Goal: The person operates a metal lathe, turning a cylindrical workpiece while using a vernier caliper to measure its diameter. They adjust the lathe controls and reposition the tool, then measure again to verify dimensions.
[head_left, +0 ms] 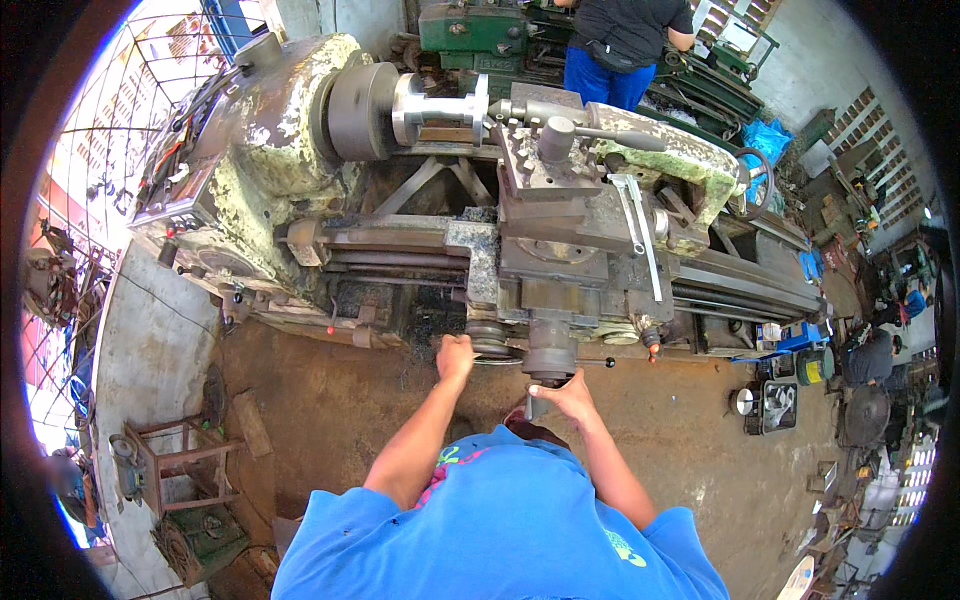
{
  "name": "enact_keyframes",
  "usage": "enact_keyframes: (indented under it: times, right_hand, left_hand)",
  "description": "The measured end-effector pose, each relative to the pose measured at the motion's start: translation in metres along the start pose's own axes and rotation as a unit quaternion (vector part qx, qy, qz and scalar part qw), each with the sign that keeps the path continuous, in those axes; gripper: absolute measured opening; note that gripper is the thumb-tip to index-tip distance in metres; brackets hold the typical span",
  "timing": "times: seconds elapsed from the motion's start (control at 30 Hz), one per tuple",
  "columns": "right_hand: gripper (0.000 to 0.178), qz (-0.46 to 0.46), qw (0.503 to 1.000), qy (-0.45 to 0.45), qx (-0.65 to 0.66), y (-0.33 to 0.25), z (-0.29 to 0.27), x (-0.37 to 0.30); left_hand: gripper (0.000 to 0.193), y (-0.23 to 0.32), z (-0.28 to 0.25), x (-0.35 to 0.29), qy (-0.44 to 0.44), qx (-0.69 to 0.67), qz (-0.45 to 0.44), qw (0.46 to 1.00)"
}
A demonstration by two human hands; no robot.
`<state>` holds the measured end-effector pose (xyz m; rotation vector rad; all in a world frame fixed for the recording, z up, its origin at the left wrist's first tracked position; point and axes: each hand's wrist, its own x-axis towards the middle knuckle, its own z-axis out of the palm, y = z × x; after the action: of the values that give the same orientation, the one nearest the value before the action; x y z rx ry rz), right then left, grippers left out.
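Observation:
I stand at a large worn lathe point(297, 120) with patches of peeling pale paint. My left hand point(455, 358) is closed at the left rim of the carriage handwheel point(492, 340); its fingertips are partly hidden. My right hand point(568, 396) grips the cross-slide handle point(537, 402) below the round dark dial point(550, 350), thumb laid across it. In the grey chuck point(362, 110) sits a shiny metal workpiece point(440, 108) with a flange at each end. The tool post point(556, 140) stands just right of the workpiece's right flange.
A vernier caliper point(640, 232) lies on the carriage's right side. Red-tipped levers point(653, 350) stick out in front. Behind the lathe stands another person point(625, 50) by green machines point(472, 35). A wooden-framed stand point(190, 465) is at left, a black crate point(778, 407) at right.

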<state>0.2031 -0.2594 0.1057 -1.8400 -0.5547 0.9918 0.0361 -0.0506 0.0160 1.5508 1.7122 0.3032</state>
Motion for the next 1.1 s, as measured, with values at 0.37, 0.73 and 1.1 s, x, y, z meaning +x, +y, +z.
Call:
enact_keyframes:
  times: [0.37,0.73,1.1]
  right_hand:
    - [0.068,0.126,0.977,-0.065,0.158,0.011,-0.029,-0.014]
    - [0.036,0.187,0.946,-0.073,0.255,0.018,-0.019,-0.013]
    - [0.036,0.192,0.951,-0.082,0.23,0.018,-0.024,-0.007]
  left_hand:
    - [0.048,-0.047,-0.004,0.019,0.073,-0.156,-0.044,0.984]
    - [0.099,-0.104,0.024,0.052,-0.344,-0.456,-0.304,0.762]
    - [0.118,-0.029,-0.027,0.0,-0.163,-0.18,-0.081,0.967]
